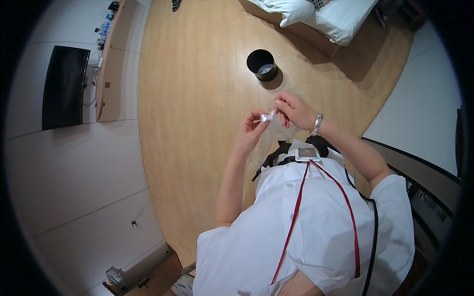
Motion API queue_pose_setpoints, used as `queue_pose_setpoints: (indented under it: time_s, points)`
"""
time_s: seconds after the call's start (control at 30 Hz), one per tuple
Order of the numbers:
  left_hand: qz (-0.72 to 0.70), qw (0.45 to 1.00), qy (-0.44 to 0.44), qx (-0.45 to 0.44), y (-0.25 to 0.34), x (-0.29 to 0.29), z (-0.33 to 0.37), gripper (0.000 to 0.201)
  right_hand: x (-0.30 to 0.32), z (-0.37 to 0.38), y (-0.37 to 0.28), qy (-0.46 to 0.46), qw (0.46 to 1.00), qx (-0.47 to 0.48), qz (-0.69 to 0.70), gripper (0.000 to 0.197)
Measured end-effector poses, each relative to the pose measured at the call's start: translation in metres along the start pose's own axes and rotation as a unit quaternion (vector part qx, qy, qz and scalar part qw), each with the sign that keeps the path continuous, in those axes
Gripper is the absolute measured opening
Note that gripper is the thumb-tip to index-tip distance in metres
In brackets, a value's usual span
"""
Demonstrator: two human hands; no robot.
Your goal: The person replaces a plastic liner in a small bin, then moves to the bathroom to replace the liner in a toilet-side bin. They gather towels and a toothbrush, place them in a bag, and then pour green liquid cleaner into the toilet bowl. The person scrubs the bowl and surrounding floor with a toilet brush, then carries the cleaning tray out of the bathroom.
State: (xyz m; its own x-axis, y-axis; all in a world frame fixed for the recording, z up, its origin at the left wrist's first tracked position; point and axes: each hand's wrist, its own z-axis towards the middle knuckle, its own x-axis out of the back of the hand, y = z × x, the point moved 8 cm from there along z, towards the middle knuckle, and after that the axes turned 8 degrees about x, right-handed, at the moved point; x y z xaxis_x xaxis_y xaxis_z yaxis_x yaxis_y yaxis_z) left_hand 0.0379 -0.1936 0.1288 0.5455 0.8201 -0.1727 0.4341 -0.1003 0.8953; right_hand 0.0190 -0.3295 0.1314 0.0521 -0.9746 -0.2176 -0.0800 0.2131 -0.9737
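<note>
A clear, thin plastic bag (265,143) hangs in front of my waist, its gathered top bunched into a whitish twist or knot. The fingertips of my left hand (249,132) pinch this bunched part from the left. From the right, my right hand (297,112) grips the upper end of the twist between thumb and fingers. The two hands are close together, just apart. Whether anything lies inside the bag cannot be made out. Beyond my hands a round black waste bin (252,65) stands upright on the floor, something pale showing inside it.
A bed (340,22) with white bedding is at the far right. On the left wall are a black television (65,88) and a wooden shelf (109,93) with small items and cables. The floor (192,98) is light wood. A red lanyard (296,212) hangs over my white shirt.
</note>
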Motion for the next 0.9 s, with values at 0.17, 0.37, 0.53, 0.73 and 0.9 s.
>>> queue_pose_setpoints:
  time_s: [0.17,0.37,0.53,0.73,0.9]
  points:
    - [-0.114,0.991,0.05,-0.05,-0.004,-0.013,0.006,0.014,0.004,-0.014,0.008,-0.026,0.998,-0.045,0.019,0.019]
    - [-0.064,0.993,0.085,-0.048,-0.004,-0.036,0.014,0.016,0.038,-0.009,-0.025,0.031,0.975,0.076,-0.207,0.017]
    - [-0.037,0.995,0.096,0.004,-0.008,-0.05,0.032,0.014,0.046,-0.018,-0.068,0.039,0.929,0.241,-0.278,0.018]
    - [-0.109,0.989,0.101,-0.006,-0.001,-0.08,0.054,0.012,0.079,-0.041,-0.076,0.124,0.928,0.22,-0.275,0.025]
    - [-0.116,0.992,0.049,0.027,-0.002,-0.108,0.067,0.013,0.104,-0.048,-0.075,0.159,0.905,0.22,-0.328,0.017]
